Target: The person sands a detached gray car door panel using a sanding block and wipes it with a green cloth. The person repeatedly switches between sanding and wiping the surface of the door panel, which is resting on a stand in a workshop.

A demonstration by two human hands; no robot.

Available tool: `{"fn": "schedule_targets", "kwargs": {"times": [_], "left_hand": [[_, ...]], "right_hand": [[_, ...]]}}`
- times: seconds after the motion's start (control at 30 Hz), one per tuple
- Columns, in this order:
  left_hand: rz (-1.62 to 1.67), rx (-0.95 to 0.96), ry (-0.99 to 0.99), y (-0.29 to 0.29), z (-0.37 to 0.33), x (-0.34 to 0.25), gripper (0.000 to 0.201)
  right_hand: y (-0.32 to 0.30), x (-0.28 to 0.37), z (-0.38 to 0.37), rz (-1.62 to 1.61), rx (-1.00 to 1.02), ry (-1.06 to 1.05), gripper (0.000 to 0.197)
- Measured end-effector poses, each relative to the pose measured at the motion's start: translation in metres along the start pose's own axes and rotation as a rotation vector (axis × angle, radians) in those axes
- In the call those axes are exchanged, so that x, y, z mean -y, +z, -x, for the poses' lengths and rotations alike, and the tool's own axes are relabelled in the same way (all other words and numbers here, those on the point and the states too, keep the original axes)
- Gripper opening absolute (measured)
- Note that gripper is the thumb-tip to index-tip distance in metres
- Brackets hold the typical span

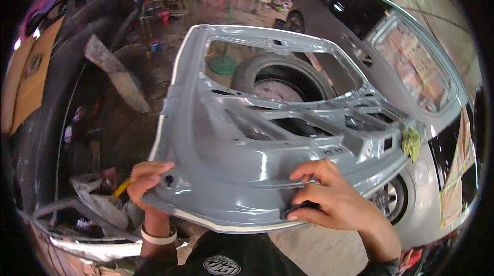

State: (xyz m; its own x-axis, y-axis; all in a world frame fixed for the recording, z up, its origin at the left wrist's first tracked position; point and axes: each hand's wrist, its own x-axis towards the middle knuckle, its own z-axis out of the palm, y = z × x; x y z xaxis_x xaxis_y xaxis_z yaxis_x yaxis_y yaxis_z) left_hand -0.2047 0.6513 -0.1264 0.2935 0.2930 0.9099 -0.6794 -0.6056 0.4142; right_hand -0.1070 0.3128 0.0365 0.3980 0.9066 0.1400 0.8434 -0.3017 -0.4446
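Note:
A large grey car tailgate panel (221,157) lies in front of me, its inner side up, with a window opening at the far end and several smaller cutouts. My left hand (148,183) is closed round its near left corner, fingertips on the top face beside a small dark hole. Over the near edge, right of the middle, my right hand (334,199) has its fingers curled. Pinched under its thumb is a small dark flat piece (301,207) touching the panel; its kind cannot be made out.
A tyre (247,78) shows through the window opening. A yellow-green cloth (411,143) hangs on the panel's right edge. To the right stands a silver car (329,24), with a paper-masked door (453,106) nearer. Dark car bodywork (67,121) and brown cardboard (38,75) are at left.

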Motion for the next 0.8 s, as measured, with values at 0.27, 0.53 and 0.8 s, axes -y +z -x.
{"fn": "schedule_targets", "kwargs": {"times": [0.27,0.53,0.8], "left_hand": [[-0.071,0.061,-0.028,-0.001,-0.011,-0.009,0.022],[-0.091,0.104,-0.002,-0.006,-0.011,-0.010,0.016],[-0.096,0.066,-0.030,-0.001,-0.010,-0.008,0.043]], "right_hand": [[0.050,0.051,-0.092,-0.141,-0.066,-0.141,0.028],[0.018,0.025,-0.033,-0.112,0.081,0.006,0.027],[0.052,0.071,-0.093,-0.084,-0.112,-0.105,0.013]]}}
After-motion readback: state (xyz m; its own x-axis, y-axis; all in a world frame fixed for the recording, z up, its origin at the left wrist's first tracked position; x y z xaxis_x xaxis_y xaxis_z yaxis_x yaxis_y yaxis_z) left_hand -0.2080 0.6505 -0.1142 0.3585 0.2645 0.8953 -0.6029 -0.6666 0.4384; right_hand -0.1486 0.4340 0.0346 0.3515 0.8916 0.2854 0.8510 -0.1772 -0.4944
